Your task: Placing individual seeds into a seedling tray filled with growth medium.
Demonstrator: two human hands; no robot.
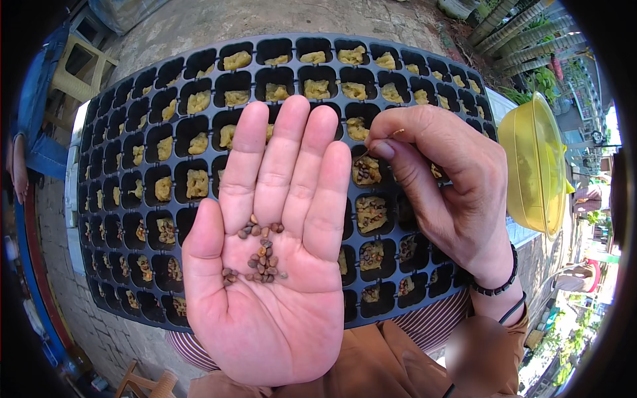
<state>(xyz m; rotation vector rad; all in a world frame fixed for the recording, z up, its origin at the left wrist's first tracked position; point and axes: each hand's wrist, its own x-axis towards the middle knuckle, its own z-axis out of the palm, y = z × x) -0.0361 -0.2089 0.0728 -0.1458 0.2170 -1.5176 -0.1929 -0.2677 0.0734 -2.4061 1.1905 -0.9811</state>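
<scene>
My left hand [268, 239] lies flat, palm up and fingers straight, with a small heap of brown seeds [264, 263] resting on the palm. It is held above a black plastic seedling tray [214, 102] and hides the middle of it. To its right, my right hand [443, 174] pinches a thin twig-like stick [367, 150] between thumb and forefinger. The stick's lower end points into a cell where a yellowish sponge-like plug [367, 171] bears several dark seeds. Plugs in the nearer rows carry seeds, such as the seeded plug [371, 214] below. In the far rows the plugs [317, 89] look bare.
A translucent yellow plastic bowl [530, 164] stands right of the tray, beside a pale surface [522, 236]. A beige plastic stool [74, 74] and a person's jeans-clad leg [47, 144] are at the left. Potted plants [542, 82] line the paved ground [318, 20] at the upper right.
</scene>
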